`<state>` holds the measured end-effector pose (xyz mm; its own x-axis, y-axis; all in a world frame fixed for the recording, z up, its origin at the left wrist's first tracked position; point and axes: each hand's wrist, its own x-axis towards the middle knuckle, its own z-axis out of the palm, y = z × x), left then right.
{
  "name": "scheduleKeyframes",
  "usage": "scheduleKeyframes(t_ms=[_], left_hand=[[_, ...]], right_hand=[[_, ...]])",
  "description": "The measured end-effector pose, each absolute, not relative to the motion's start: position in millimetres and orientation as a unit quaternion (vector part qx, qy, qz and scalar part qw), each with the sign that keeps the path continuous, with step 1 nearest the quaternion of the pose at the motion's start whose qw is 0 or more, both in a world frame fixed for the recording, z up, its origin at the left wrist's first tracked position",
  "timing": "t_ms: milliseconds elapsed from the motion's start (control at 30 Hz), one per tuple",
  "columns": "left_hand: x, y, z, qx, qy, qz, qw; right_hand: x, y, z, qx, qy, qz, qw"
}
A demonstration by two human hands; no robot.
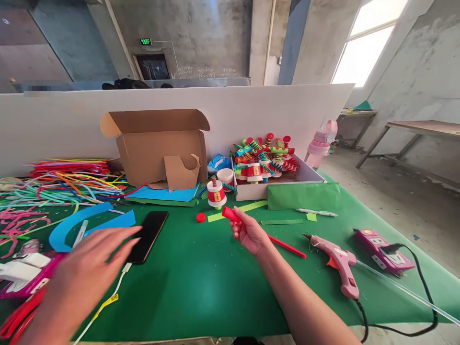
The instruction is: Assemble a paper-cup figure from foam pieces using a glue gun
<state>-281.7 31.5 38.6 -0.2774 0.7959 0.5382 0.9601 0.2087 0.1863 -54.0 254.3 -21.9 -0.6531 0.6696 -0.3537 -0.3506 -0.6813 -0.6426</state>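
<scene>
Green tabletop (201, 292) beneath concrete walls (201, 43), right fingers (243, 219) tight around a red tube (229, 213), left fingers (120, 234) apart.

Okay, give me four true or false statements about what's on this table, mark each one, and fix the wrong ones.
1. The right hand holds a red tube. True.
2. The left hand holds the glue gun. False: the glue gun lies on the green tabletop.
3. The brown cardboard box stands open. True.
4. The black phone has no cable at it. False: a white cable runs to its near end.
</scene>
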Motion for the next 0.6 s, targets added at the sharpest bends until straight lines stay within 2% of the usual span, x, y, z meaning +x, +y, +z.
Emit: scheduleKeyframes(t_ms=[67, 200, 333, 433, 600], left_hand=[[-252, 70, 46, -0.64, -0.695, -0.29, 0.151], [-213, 132, 45, -0.725, -0.618, -0.283, 0.108], [-205, 161, 33, -0.754, -0.602, -0.244, 0.092], [-205, 170, 24, -0.747, -0.601, -0.27, 0.088], [-211, 181, 9, -0.632, -0.655, -0.412, -0.031]], right_hand=[[-54, 254, -23, -0.3, -0.294, 0.864, 0.278], [-54, 251, -24, -0.309, -0.337, 0.849, 0.265], [-55, 248, -22, -0.323, -0.379, 0.826, 0.265], [-55, 248, -19, -0.331, -0.4, 0.811, 0.27], [-52, 257, -19, -0.378, -0.381, 0.754, 0.379]])
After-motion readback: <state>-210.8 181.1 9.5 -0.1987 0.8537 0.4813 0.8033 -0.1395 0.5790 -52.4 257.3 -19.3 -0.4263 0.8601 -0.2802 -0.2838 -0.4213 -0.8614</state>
